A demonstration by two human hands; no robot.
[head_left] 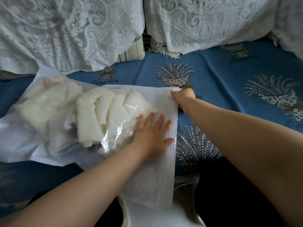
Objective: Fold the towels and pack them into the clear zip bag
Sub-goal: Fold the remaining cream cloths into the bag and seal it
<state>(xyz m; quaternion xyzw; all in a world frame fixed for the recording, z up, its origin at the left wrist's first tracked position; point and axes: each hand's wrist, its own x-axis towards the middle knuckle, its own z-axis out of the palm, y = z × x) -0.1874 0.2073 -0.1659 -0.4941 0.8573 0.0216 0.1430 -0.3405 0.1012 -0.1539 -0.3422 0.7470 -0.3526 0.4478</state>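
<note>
1. Folded towels (105, 115) are being held inside clear zip bag (164, 169), lying at 9 o'clock on blue cover (221, 89)
2. Bag is being pressed flat by left hand (152, 135), fingers spread
3. Zip slider (175, 89) is being pinched by right hand (184, 97) at 12 o'clock; sealing step judged underway, steady pull along the seal needed next

"Love Baby" in script on the blue bedcover (213, 76)

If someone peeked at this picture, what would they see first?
First, the big clear zip bag stuffed with fluffy cream towels, lying on the blue patterned cover. The left hand presses flat on it, while the right hand pinches the bag's far corner. Behind, white lace cloths hang.
</note>
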